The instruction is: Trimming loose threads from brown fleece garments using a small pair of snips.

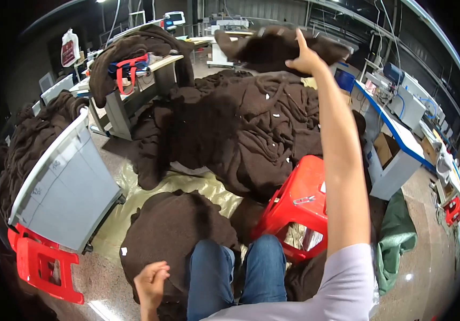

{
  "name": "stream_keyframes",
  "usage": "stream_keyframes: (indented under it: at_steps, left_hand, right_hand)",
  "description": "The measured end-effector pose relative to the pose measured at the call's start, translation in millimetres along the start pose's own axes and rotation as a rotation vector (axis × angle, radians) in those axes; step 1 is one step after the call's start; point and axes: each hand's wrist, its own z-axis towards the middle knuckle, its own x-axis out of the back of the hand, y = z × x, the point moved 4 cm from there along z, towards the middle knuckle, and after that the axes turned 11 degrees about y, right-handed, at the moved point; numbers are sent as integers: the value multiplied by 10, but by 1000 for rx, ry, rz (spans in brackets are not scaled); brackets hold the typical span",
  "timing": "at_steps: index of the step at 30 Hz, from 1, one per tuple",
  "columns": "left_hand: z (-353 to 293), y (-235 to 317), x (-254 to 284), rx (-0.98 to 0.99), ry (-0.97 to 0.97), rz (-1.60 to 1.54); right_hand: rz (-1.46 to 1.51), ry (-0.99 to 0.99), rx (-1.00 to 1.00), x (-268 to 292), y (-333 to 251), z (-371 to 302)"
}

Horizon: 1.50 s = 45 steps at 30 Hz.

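Brown fleece fabric is gripped by the right hand [306, 58], which is raised at the end of an outstretched arm toward the upper centre of the frame; the held dark brown piece [273, 47] is lifted clear above the large heap of brown cloth [240, 123] spread across the middle of the picture. Small white tags [274, 114] are scattered over that heap as pale flecks, too small for any marking to be made out. The left hand [152, 282] is seen at the lower left, its fingers loosely curled and nothing held in it, just beside a rounded pile of brown pieces [171, 235] lying on a yellowish plastic sheet [198, 184]. Blue-trousered knees [238, 273] are seen at the lower centre. A red plastic stool [297, 206] is tipped on its side at centre right, with a small white label on its seat. A grey bin [64, 187] stands tilted at the left, faint embossed marks on its wall, and more brown cloth is heaped behind it. A second red stool [45, 265] lies at the lower left. At the upper left a red and white bag [70, 48] is set against the dark wall, and red straps [128, 68] hang from a cloth-draped table. A cardboard box [384, 148] sits under a white bench with a blue edge [396, 134] at the right, and green cloth [396, 241] lies on the floor below it.
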Motion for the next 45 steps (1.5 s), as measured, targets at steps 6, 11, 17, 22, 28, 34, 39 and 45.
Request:
stream_keyframes:
  at_steps: [6,11,17,22,28,34,39,45]
  left_hand:
    - [-388,-340,-224,105,-196,73]
    - [-646,-671,-310,117,-298,119]
    - [-1011,-1220,-649,105,-524,312]
    - [-1205,-1703,-930,198,-579,215]
    - [-1067,-1407,-810,492,-629,-109]
    - [-1143,-1497,-845,570,-615,-129]
    - [-1112,-1558,-855,585,-664,-155]
    - [-1098,-1536,-832,630,-686,-139]
  right_hand:
    - [93,110,105,-1160,-35,-1504]
    - [257,-685,342,-2080,-790,-3911]
    - [290,-1146,318,-2066,-815,-5536]
    - [278,-1188,154,-2253,-604,-5627]
    - [68,-1379,107,-2975,145,-5770]
    - [110,-1449,72,-2944,-18,-5703]
    - [144,-1420,-37,-2944,5,-5716]
    - [142,-1422,-91,-2956,57,-5790]
